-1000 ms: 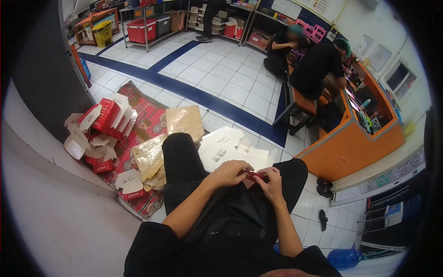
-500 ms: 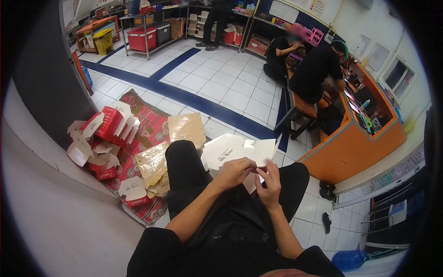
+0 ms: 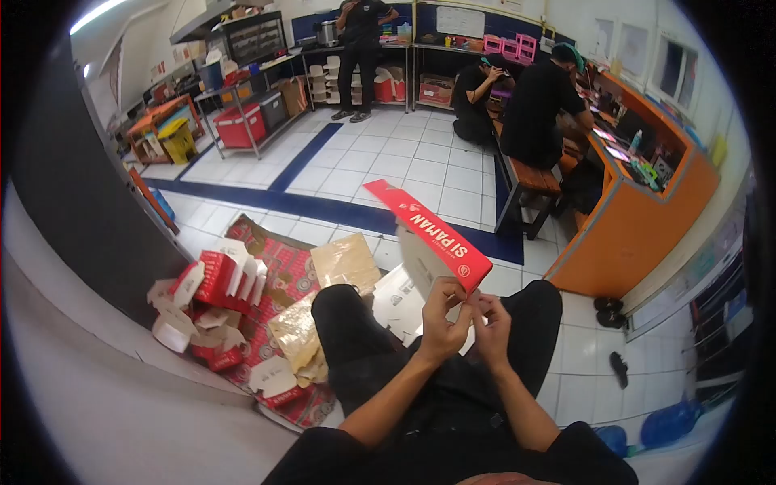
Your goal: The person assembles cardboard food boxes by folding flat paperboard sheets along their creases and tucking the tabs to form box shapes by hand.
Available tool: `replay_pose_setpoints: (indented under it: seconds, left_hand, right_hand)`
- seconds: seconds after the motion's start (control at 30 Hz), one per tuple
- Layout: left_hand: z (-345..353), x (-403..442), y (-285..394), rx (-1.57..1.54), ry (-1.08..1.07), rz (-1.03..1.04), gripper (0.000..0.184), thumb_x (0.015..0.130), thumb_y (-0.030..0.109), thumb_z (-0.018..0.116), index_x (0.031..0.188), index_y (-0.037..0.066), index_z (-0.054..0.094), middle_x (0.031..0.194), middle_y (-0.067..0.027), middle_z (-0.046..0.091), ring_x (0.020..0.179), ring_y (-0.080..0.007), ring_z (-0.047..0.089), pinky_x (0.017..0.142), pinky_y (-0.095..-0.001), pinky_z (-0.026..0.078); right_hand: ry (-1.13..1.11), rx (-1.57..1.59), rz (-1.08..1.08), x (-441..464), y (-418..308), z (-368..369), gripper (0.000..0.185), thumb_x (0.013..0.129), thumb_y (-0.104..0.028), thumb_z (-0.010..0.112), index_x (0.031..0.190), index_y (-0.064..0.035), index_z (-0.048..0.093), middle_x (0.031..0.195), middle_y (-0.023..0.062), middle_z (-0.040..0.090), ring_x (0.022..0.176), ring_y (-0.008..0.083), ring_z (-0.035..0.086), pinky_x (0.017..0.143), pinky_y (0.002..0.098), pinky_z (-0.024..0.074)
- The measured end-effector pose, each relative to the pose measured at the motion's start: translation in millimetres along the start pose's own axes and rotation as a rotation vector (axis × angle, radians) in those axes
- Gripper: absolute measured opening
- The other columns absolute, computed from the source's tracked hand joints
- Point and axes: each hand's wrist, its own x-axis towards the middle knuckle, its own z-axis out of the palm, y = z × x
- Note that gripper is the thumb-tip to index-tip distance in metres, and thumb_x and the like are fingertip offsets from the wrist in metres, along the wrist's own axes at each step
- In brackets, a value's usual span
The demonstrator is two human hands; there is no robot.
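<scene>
A partly folded red and white cardboard food box (image 3: 443, 241), printed "SI PAMAN", is raised above my lap. My left hand (image 3: 444, 321) grips it at the near corner, fingers closed around the board. Beside it, my right hand (image 3: 491, 330) pinches the same corner. The box's red side faces up and its white side hangs below. Flat white box blanks (image 3: 396, 301) lie under it across my legs, partly hidden by my hands.
On the left, several folded red and white boxes (image 3: 212, 279) are piled on a red patterned mat (image 3: 279, 279), near brown wrapped packs (image 3: 345, 263). Two people (image 3: 529, 121) sit by an orange counter (image 3: 638, 210); another person (image 3: 361, 48) stands at the back.
The carton has been lifted and turned, so its red printed side now shows instead of white. Both hands have closed together at its corner. The head view has tilted up.
</scene>
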Motion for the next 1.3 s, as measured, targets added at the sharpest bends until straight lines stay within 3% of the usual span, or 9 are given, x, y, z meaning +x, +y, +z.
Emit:
replay_pose_setpoints:
  seconds: [0.07, 0.17, 0.37, 0.57, 0.77, 1.0, 1.1, 1.2, 1.3]
  left_hand:
    - [0, 3, 9, 0.165, 0.038, 0.122, 0.027, 0.097, -0.005, 0.071, 0.123, -0.001, 0.067, 0.120, -0.0152, 0.071, 0.113, -0.0264, 0.073, 0.092, -0.0405, 0.062]
    - [-13, -6, -8, 0.506, -0.109, 0.283, 0.033, 0.099, 0.004, 0.072, 0.133, 0.002, 0.073, 0.125, -0.0163, 0.076, 0.114, -0.0318, 0.073, 0.093, -0.0421, 0.059]
    - [-4, -17, -19, 0.565, -0.125, 0.338, 0.038, 0.099, 0.007, 0.073, 0.136, 0.003, 0.071, 0.127, -0.0181, 0.074, 0.113, -0.0369, 0.074, 0.095, -0.0462, 0.058]
    - [-1, -7, -26, 0.300, 0.123, 0.073, 0.014, 0.102, 0.002, 0.074, 0.115, -0.001, 0.072, 0.113, -0.0163, 0.073, 0.095, -0.0258, 0.076, 0.086, -0.0374, 0.060]
    - [33, -11, -1, 0.083, 0.052, -0.085, 0.025, 0.107, 0.003, 0.071, 0.132, -0.001, 0.066, 0.122, -0.0092, 0.071, 0.107, -0.0160, 0.070, 0.092, -0.0324, 0.057]
    - [34, -34, -23, 0.066, 0.065, -0.358, 0.027, 0.107, 0.004, 0.071, 0.134, 0.001, 0.064, 0.127, -0.0060, 0.070, 0.119, -0.0165, 0.067, 0.103, -0.0330, 0.053]
    - [33, -33, -23, -0.040, 0.035, -0.314, 0.025, 0.107, 0.003, 0.070, 0.131, 0.002, 0.064, 0.124, -0.0063, 0.070, 0.119, -0.0164, 0.067, 0.104, -0.0326, 0.053]
    - [25, -26, -13, -0.117, -0.032, -0.353, 0.025, 0.107, 0.001, 0.069, 0.131, 0.003, 0.064, 0.124, -0.0064, 0.070, 0.120, -0.0175, 0.068, 0.103, -0.0346, 0.055]
    - [13, -24, -22, -0.089, -0.179, -0.331, 0.036, 0.103, 0.002, 0.074, 0.137, 0.003, 0.063, 0.128, -0.0075, 0.069, 0.119, -0.0199, 0.071, 0.099, -0.0371, 0.058]
  right_hand:
    - [0.067, 0.257, 0.067, 7, -8, 1, 0.018, 0.107, -0.009, 0.074, 0.118, 0.0051, 0.074, 0.107, 0.0084, 0.081, 0.100, 0.0143, 0.075, 0.091, 0.0320, 0.0579]
    - [0.121, 0.308, 0.124, 2, -15, 0, 0.018, 0.105, -0.011, 0.077, 0.114, 0.0052, 0.076, 0.107, 0.0076, 0.080, 0.097, 0.0133, 0.074, 0.084, 0.0310, 0.0573]
    - [0.196, -0.142, -0.324, -2, -36, -3, 0.032, 0.092, 0.001, 0.078, 0.124, -0.0025, 0.079, 0.101, 0.0120, 0.077, 0.089, 0.0238, 0.075, 0.079, 0.0323, 0.0574]
    - [-0.006, -0.453, -0.532, -2, -30, -23, 0.028, 0.087, 0.004, 0.082, 0.115, -0.0014, 0.081, 0.102, 0.0133, 0.075, 0.088, 0.0279, 0.077, 0.076, 0.0376, 0.0619]
    - [0.091, -0.147, -0.165, -11, -34, -28, 0.019, 0.090, 0.003, 0.082, 0.109, 0.0005, 0.082, 0.098, 0.0121, 0.078, 0.083, 0.0223, 0.077, 0.068, 0.0311, 0.0582]
    - [0.196, -0.037, -0.201, -12, -29, -23, 0.011, 0.090, 0.003, 0.082, 0.100, 0.0032, 0.080, 0.096, 0.0113, 0.079, 0.084, 0.0178, 0.077, 0.072, 0.0301, 0.0596]
    - [0.169, -0.022, -0.207, -7, -22, -20, 0.025, 0.092, 0.000, 0.082, 0.117, 0.0009, 0.078, 0.099, 0.0111, 0.079, 0.085, 0.0160, 0.076, 0.073, 0.0296, 0.0642]
    - [0.045, 0.280, 0.095, -2, -34, -31, 0.071, 0.084, 0.005, 0.087, 0.148, -0.0026, 0.058, 0.101, 0.0096, 0.078, 0.095, 0.0176, 0.078, 0.080, 0.0330, 0.0679]
    - [-0.062, 0.134, 0.086, 1, -18, -39, 0.069, 0.084, 0.004, 0.087, 0.146, -0.0020, 0.059, 0.105, 0.0104, 0.078, 0.099, 0.0175, 0.078, 0.085, 0.0351, 0.0685]
